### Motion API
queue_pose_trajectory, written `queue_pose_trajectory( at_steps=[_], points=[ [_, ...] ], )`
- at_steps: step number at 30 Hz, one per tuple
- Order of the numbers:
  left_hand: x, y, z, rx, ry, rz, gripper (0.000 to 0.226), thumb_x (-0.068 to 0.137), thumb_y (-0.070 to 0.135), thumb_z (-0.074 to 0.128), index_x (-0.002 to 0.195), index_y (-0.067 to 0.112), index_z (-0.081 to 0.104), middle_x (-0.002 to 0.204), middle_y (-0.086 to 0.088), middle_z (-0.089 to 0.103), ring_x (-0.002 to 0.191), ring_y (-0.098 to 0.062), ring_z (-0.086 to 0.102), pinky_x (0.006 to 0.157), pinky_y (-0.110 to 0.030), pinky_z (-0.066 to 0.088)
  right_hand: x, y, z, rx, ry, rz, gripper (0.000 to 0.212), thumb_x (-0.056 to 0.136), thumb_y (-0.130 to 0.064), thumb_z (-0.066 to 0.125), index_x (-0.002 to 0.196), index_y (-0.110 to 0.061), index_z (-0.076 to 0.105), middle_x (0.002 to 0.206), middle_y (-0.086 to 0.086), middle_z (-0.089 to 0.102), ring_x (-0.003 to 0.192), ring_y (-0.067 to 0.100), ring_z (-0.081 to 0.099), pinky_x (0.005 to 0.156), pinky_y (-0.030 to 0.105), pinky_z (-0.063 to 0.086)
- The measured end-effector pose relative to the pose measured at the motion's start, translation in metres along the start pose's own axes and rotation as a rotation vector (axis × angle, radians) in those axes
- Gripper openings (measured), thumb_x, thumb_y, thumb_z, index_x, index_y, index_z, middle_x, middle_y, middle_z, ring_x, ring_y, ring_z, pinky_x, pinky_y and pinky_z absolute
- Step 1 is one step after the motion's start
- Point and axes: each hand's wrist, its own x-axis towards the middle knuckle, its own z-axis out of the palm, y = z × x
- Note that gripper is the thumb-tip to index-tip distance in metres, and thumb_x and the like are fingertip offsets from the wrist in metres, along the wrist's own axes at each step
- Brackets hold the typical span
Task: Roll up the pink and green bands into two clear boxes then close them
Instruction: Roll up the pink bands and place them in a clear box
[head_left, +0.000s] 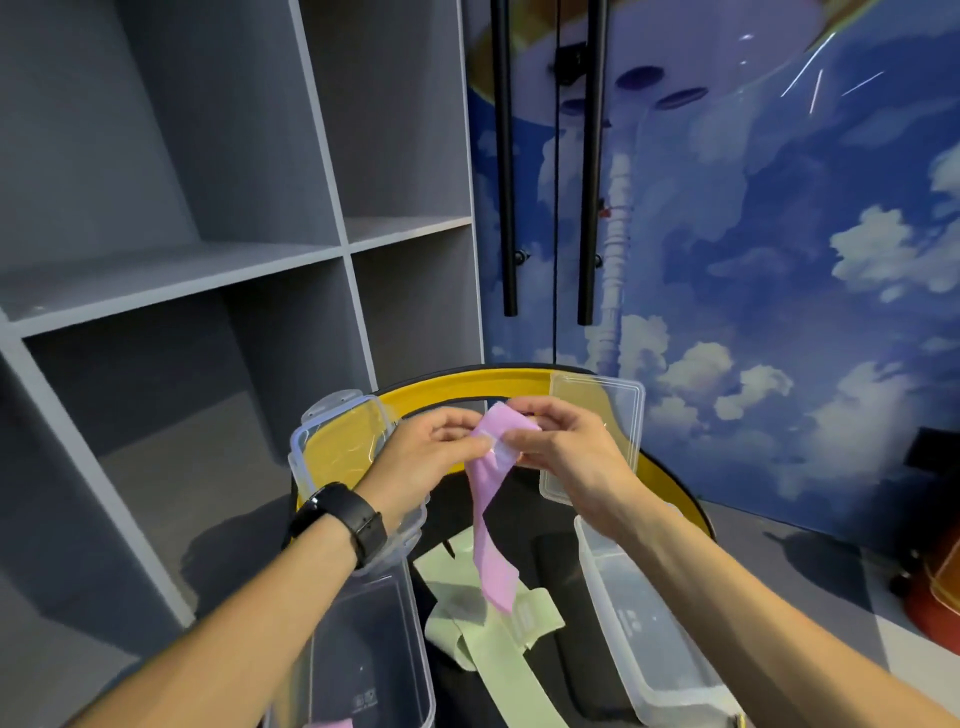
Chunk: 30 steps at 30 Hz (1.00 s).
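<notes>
Head view, frame centre: my left hand (426, 452) and right hand (563, 441) both pinch the pink band (491, 519) above the green band (488, 623).

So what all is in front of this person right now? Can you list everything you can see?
pink band: one, pink, held up between both hands, its tail hanging down over the green band
green band: one, pale green, lying loose on the dark surface between the boxes
clear boxes: two, transparent, open, left box under the left forearm, right box under the right forearm
lids: two, clear, left lid and right lid lying beyond the hands
round table: one, dark top with yellow rim
shelf unit: one, grey, at left
door handles: two, black, vertical
wristwatch: one, black, on left wrist
left hand: pinches the pink band
right hand: pinches the pink band
</notes>
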Motion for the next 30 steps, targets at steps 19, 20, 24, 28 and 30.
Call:
queue_pose_trajectory(
  at_steps=[19,20,24,28,30],
  points=[
    [-0.004,0.072,-0.005,0.082,0.096,0.199,0.018,0.094,0.028,0.060,0.109,0.022,0.067,0.093,0.008,0.068,0.088,-0.005,0.063,0.066,-0.013,0.049,-0.002,-0.073,-0.002,-0.185,0.007,-0.232,0.009,0.092,-0.012,0.063,0.094,-0.009,0.071,0.084,0.000,0.071,0.071,0.006,0.069,0.062,0.016,0.053],
    [-0.005,0.073,-0.005,0.078,0.090,0.204,0.018,0.094,0.029,0.059,0.109,0.023,0.067,0.093,0.009,0.068,0.088,-0.004,0.063,0.064,-0.012,0.049,-0.003,-0.074,-0.002,-0.189,-0.004,-0.234,0.008,0.092,-0.011,0.063,0.094,-0.009,0.071,0.084,0.000,0.071,0.071,0.006,0.069,0.062,0.016,0.053],
    [-0.008,0.075,-0.007,0.067,0.100,0.225,0.018,0.095,0.031,0.057,0.106,0.023,0.069,0.092,0.008,0.068,0.086,-0.004,0.063,0.059,-0.009,0.049,-0.006,-0.076,0.001,-0.196,-0.033,-0.233,0.007,0.092,-0.014,0.065,0.094,-0.011,0.072,0.089,0.003,0.072,0.077,0.009,0.069,0.064,0.017,0.054],
    [-0.009,0.075,-0.009,0.094,0.099,0.235,0.018,0.095,0.030,0.057,0.107,0.024,0.070,0.094,0.008,0.069,0.088,-0.005,0.065,0.062,-0.013,0.052,-0.007,-0.078,0.001,-0.210,-0.020,-0.234,0.009,0.092,-0.014,0.065,0.097,-0.012,0.071,0.092,0.003,0.071,0.081,0.011,0.069,0.064,0.018,0.055],
    [-0.010,0.075,-0.009,0.099,0.107,0.237,0.020,0.095,0.030,0.057,0.109,0.022,0.070,0.095,0.007,0.069,0.089,-0.007,0.065,0.063,-0.014,0.053,-0.007,-0.078,0.001,-0.200,-0.006,-0.225,0.009,0.093,-0.014,0.064,0.097,-0.012,0.071,0.093,0.002,0.071,0.083,0.012,0.070,0.065,0.018,0.055]
  ],
)
